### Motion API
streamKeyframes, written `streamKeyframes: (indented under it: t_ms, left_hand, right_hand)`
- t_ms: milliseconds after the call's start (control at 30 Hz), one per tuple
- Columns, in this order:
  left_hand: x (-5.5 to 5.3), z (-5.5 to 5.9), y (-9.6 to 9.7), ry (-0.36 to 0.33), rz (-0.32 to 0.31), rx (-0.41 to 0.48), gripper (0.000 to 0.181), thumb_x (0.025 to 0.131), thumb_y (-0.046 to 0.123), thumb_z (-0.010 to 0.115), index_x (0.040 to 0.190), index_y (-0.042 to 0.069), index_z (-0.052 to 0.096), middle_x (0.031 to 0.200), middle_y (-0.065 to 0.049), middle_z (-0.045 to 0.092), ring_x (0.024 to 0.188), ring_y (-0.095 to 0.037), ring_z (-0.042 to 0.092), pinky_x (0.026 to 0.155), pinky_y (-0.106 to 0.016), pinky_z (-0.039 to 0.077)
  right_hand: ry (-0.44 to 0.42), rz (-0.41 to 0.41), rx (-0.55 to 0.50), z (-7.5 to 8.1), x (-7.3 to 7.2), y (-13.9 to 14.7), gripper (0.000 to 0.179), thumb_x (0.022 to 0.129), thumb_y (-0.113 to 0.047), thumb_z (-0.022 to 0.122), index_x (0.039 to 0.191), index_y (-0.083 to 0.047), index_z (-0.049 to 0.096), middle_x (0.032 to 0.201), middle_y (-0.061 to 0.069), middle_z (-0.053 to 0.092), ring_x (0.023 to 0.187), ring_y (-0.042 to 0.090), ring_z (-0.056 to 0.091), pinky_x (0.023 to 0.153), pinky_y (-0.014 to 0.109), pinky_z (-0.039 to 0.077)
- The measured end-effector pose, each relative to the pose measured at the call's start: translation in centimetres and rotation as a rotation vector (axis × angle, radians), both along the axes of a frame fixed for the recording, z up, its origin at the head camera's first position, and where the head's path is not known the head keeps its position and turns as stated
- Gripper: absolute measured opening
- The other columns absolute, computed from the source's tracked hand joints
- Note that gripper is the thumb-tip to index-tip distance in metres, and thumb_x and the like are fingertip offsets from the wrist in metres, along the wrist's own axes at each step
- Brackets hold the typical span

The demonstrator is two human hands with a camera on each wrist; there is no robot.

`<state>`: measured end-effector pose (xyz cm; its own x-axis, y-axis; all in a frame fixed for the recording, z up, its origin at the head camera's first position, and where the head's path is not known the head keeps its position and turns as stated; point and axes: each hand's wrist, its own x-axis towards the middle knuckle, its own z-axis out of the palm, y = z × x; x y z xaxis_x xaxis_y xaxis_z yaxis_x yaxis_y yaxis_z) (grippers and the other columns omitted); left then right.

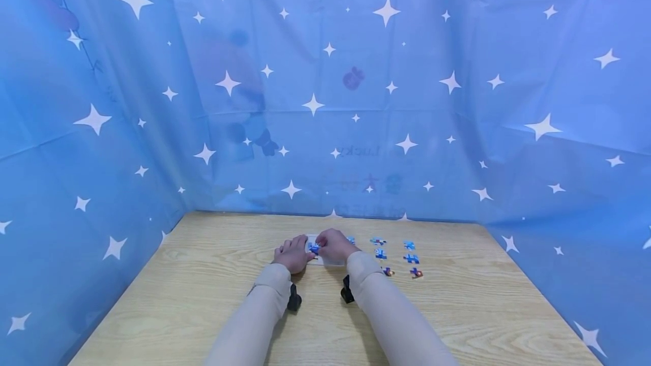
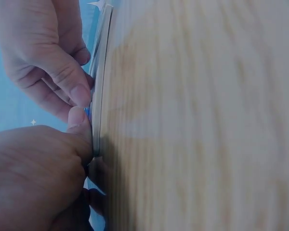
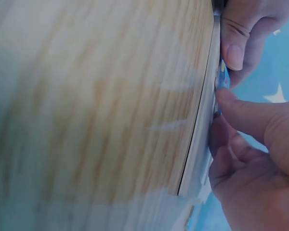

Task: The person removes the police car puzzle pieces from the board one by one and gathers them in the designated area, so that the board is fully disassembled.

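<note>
A thin pale puzzle board [image 1: 333, 262] lies flat on the table between the two hands. Blue puzzle pieces [image 1: 313, 248] show at its left part. My right hand [image 1: 334, 245] reaches over the board, thumb and fingertips pinching a small blue puzzle piece [image 3: 225, 77] at the surface. At the board's left side rests my left hand [image 1: 293, 254], its fingers extended forward. In the left wrist view its thumb [image 2: 78, 120] presses down at the board, close to the right thumb. Most of the pinched piece is hidden by fingers.
Several loose puzzle pieces [image 1: 380, 253] lie in rough columns right of the board, some partly behind the right hand. The wooden table [image 1: 168, 298] meets a blue star-printed curtain [image 1: 325, 162] at the back and sides. A black wrist camera [image 1: 347, 290] hangs under the right forearm.
</note>
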<state>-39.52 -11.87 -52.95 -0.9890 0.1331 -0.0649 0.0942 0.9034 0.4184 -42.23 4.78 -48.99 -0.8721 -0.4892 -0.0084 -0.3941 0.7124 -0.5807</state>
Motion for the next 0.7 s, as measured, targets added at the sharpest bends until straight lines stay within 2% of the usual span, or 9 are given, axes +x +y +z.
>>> streamKeyframes:
  t_ms: [267, 567, 700]
  left_hand:
    - [-0.21, -0.24, 0.02, -0.002, -0.001, -0.009, 0.064, 0.107, 0.045, 0.046, 0.160, 0.014, 0.029, 0.163, -0.005, 0.030, 0.141, -0.033, 0.032, 0.112, -0.059, 0.025]
    - [0.07, 0.30, 0.19, 0.001, 0.011, -0.017, 0.065, 0.107, 0.044, 0.047, 0.160, 0.014, 0.028, 0.164, -0.005, 0.029, 0.141, -0.032, 0.033, 0.113, -0.059, 0.025]
    - [0.09, 0.04, 0.21, 0.002, 0.013, -0.020, 0.065, 0.107, 0.046, 0.047, 0.161, 0.015, 0.028, 0.164, -0.004, 0.029, 0.142, -0.032, 0.032, 0.113, -0.058, 0.025]
  right_hand:
    - [-0.013, -0.010, -0.009, -0.13, -0.09, -0.13, 0.025, 0.093, 0.000, 0.071, 0.118, 0.003, 0.071, 0.105, 0.010, 0.071, 0.100, 0.023, 0.066, 0.092, 0.043, 0.053]
    - [-0.024, -0.035, -0.021, -0.11, -0.21, -0.33, 0.025, 0.095, 0.000, 0.069, 0.119, 0.002, 0.071, 0.108, 0.011, 0.070, 0.105, 0.025, 0.066, 0.095, 0.044, 0.052]
    - [-0.035, -0.053, -0.022, -0.19, -0.09, -0.49, 0.023, 0.095, -0.001, 0.069, 0.118, 0.001, 0.071, 0.106, 0.009, 0.070, 0.102, 0.024, 0.065, 0.094, 0.044, 0.052]
